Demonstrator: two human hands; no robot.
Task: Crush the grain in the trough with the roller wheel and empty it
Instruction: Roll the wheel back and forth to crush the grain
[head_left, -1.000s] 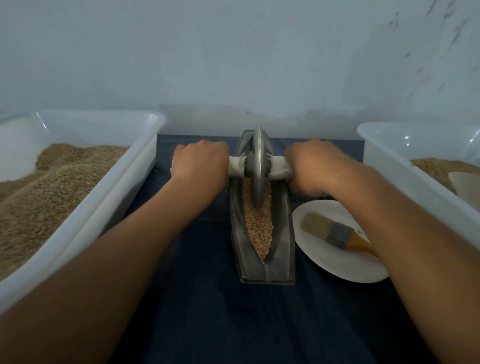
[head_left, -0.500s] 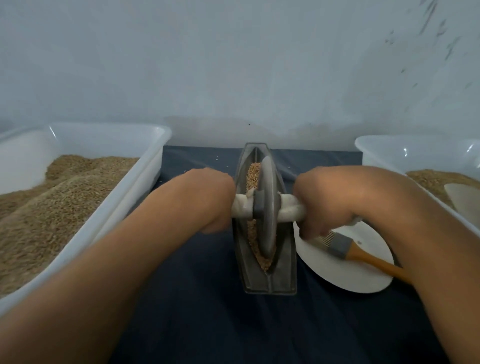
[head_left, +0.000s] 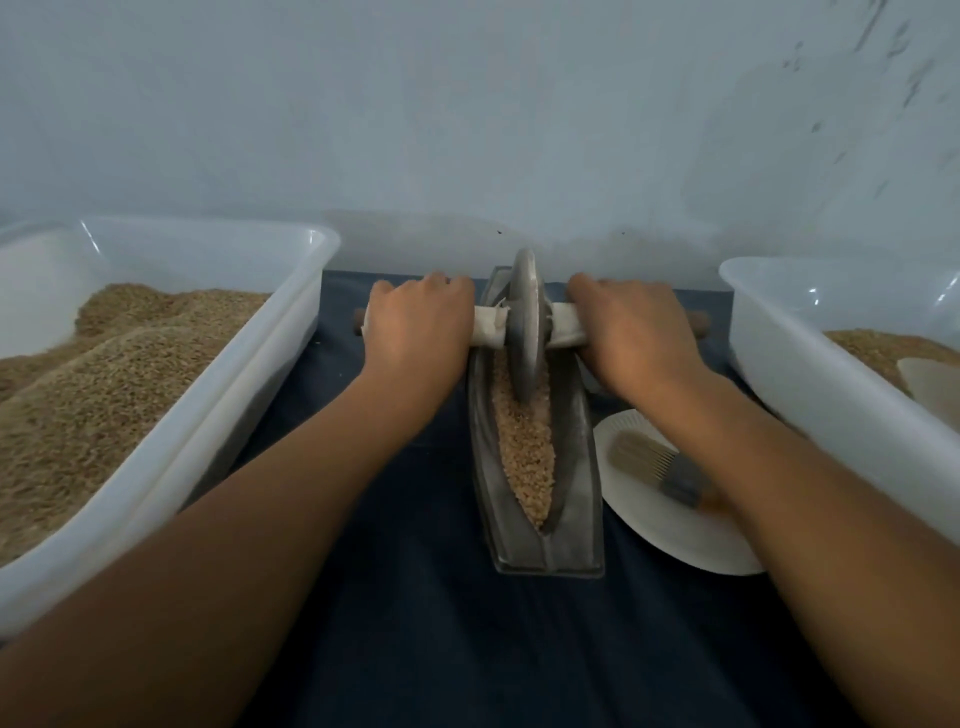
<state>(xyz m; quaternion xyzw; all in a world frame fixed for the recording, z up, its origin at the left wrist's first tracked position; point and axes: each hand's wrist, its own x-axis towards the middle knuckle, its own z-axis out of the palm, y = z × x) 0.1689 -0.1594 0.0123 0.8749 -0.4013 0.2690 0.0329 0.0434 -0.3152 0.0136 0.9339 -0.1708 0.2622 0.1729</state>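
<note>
- You had two hands in view: your left hand (head_left: 415, 332) and your right hand (head_left: 636, 338).
- You had one roller wheel (head_left: 525, 322) and one metal trough (head_left: 576, 467), with one bed of grain (head_left: 524, 457) in it.
- You had two white plastic tubs: one on the left (head_left: 218, 415), one on the right (head_left: 810, 364).
- You had one paper plate (head_left: 670, 535).
- You had one brush (head_left: 660, 465).
- You had one dark cloth (head_left: 441, 623).

My left hand (head_left: 415, 332) and right hand (head_left: 631, 338) are gripping the axle (head_left: 563, 332) at the trough's (head_left: 576, 467) far end. White tubs are hemming me in: left tub (head_left: 249, 374), right tub (head_left: 810, 374). Dark cloth (head_left: 415, 597) is lying open between them. A paper plate (head_left: 670, 535) with a brush (head_left: 654, 462) is crowding the trough's right flank.
</note>
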